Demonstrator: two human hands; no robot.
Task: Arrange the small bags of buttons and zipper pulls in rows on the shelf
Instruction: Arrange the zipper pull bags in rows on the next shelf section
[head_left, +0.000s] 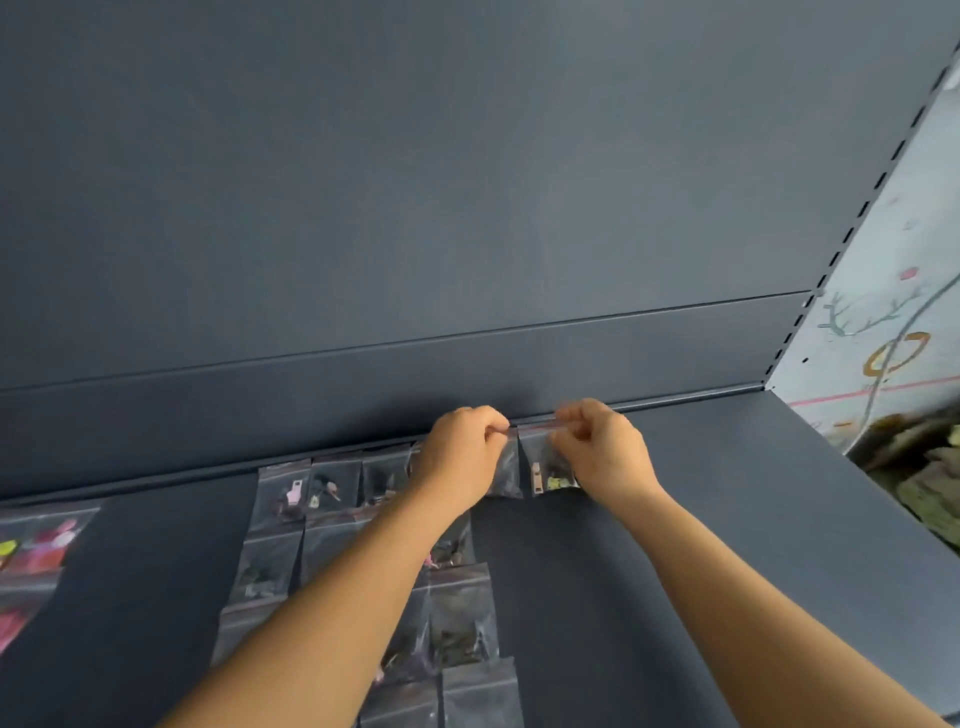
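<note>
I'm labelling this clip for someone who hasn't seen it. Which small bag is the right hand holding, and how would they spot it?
Look at the dark blue-grey metal shelf and follow its back edge, where a row of small clear zip bags runs from the left. The last bag on the right end of that row is the one, pinched at its top by the right hand. It alone shows a pale beige zipper pull beside a yellow-green piece.

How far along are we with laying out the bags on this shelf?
Partly done. Several small bags already lie in rows and columns on the left-centre of the shelf. In hand: the left hand pinches one bag at the back row, and the right hand pinches the next bag beside it. Left: the shelf right of these is bare, and a larger bag lies apart at far left.
</note>
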